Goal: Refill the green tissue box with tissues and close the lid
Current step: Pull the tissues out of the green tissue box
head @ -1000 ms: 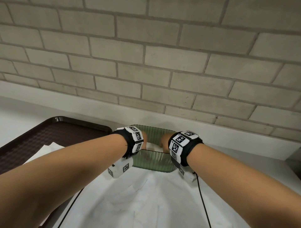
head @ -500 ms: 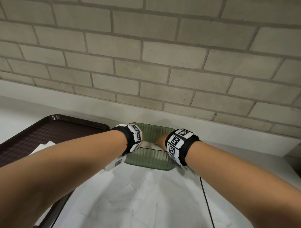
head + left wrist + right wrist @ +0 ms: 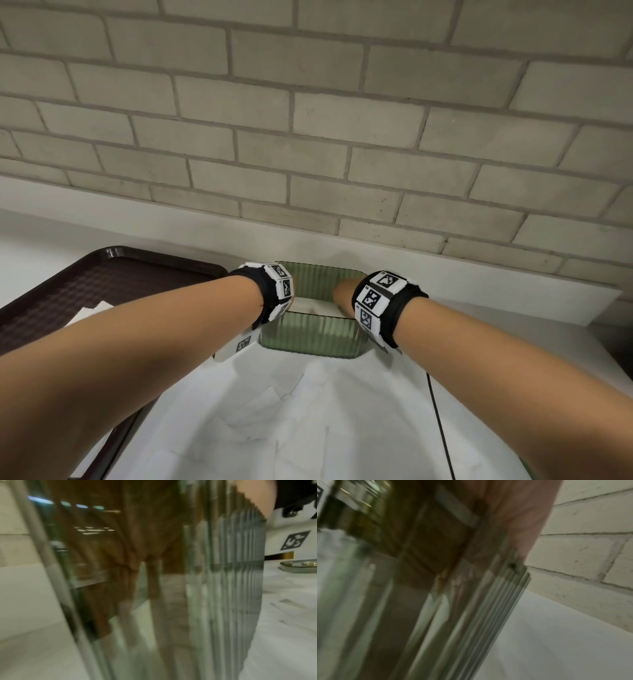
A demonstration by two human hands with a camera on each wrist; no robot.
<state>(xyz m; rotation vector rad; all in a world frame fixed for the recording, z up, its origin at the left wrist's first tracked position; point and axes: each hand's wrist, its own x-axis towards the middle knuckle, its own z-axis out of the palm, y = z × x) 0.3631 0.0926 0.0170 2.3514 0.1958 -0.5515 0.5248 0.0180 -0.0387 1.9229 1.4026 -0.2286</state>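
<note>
Pale brick wall (image 3: 325, 113) above a white ledge (image 3: 479, 277), white counter (image 3: 30, 257) below, brown tray (image 3: 68, 294) at left

The tissue box (image 3: 310, 334) stands near the wall (image 3: 308, 120) on a sheet (image 3: 301, 411) spread before it, tissues (image 3: 317, 306) inside, the left hand (image 3: 137, 547) and right hand (image 3: 342, 296) reaching in, the tray (image 3: 85, 287) to its left.

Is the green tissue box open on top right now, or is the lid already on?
Open. The green tissue box has no lid on its rim; white tissues show inside, and both hands reach down into it.
</note>
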